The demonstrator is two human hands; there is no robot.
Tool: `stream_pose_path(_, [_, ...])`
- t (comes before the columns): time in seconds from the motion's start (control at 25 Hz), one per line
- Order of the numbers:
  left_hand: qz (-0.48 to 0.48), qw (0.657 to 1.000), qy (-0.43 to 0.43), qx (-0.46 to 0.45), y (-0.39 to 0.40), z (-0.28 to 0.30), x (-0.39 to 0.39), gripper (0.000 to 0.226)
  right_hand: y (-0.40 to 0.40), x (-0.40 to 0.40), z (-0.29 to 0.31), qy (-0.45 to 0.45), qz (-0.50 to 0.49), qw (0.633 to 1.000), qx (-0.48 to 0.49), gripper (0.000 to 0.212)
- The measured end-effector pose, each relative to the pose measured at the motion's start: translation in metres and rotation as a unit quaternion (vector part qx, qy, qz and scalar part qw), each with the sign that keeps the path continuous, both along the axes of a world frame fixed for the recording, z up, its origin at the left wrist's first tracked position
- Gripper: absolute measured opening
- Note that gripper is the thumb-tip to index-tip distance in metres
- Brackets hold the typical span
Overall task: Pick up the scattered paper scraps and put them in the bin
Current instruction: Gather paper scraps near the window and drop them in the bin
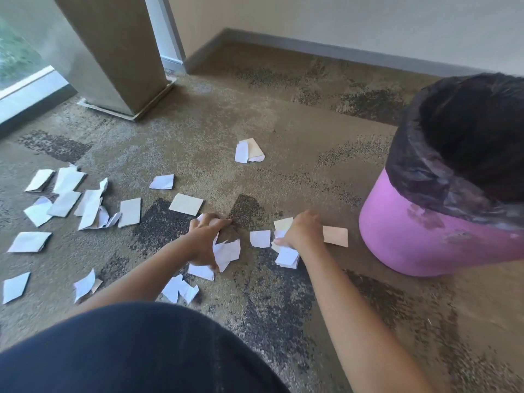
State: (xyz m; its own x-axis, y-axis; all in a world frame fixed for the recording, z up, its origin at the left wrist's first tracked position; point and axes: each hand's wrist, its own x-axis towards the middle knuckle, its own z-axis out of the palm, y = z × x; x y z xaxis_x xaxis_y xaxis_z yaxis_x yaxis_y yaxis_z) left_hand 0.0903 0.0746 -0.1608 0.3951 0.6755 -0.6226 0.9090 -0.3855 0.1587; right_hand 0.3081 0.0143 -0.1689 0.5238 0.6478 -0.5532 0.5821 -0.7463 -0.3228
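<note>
Several white and cream paper scraps lie scattered on the carpet, most in a cluster at the left (68, 197), a pair further back (249, 151) and one small white scrap (260, 238) between my hands. My left hand (205, 239) is down on the floor, fingers closed on white scraps (228, 251). My right hand (303, 232) grips a small stack of white scraps (287, 257) with cream pieces (336, 236) beside it. The pink bin (419, 245) with a black liner stands upright at the right, close to my right hand.
A tall tapered planter base (113, 61) stands at the back left beside a window (17, 66). A wall with a grey skirting board (340, 53) runs along the back. My dark-clothed knee (127, 353) fills the lower left.
</note>
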Motion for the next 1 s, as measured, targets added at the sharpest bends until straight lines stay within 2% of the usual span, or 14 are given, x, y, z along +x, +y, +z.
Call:
stream_pose_path(0.08, [-0.016,0.999,0.008,0.037,-0.003,0.002,0.001,0.12,-0.003,-0.007,0.001,-0.041,-0.001,0.999,-0.016,0.101])
stream_pose_path(0.16, [-0.022,0.998,0.006,0.06,-0.005,0.003,0.002,0.113,-0.007,-0.012,0.005,-0.104,0.02,0.993,-0.049,0.097])
stream_pose_path(0.2, [-0.018,0.998,0.001,0.066,-0.006,0.002,0.003,0.108,-0.008,-0.012,0.005,-0.107,0.012,0.993,-0.048,0.097])
stream_pose_path(0.36, [-0.002,0.996,-0.028,0.089,-0.014,-0.005,0.003,0.081,-0.012,-0.014,0.0,-0.019,-0.019,0.999,0.031,0.088])
stream_pose_path(0.52, [-0.006,0.993,-0.041,0.108,-0.025,-0.007,0.006,0.056,-0.02,-0.021,0.003,-0.007,-0.032,0.996,0.085,0.069])
stream_pose_path(0.64, [0.014,0.995,-0.071,0.075,-0.022,-0.007,0.003,0.05,-0.026,-0.015,0.006,0.001,0.041,0.996,0.084,0.051])
stream_pose_path(0.76, [0.048,0.993,-0.097,0.04,-0.02,-0.007,0.0,0.051,-0.028,0.007,0.015,0.039,0.062,0.991,0.108,0.057])
stream_pose_path(0.88, [0.062,0.991,-0.113,0.033,-0.022,-0.006,-0.003,0.053,-0.03,0.044,0.022,-0.026,0.075,0.989,0.121,0.059])
stream_pose_path(1.0, [0.066,0.99,-0.118,0.029,-0.023,-0.006,-0.004,0.053,-0.034,0.07,0.016,-0.076,0.092,0.992,0.051,0.06])
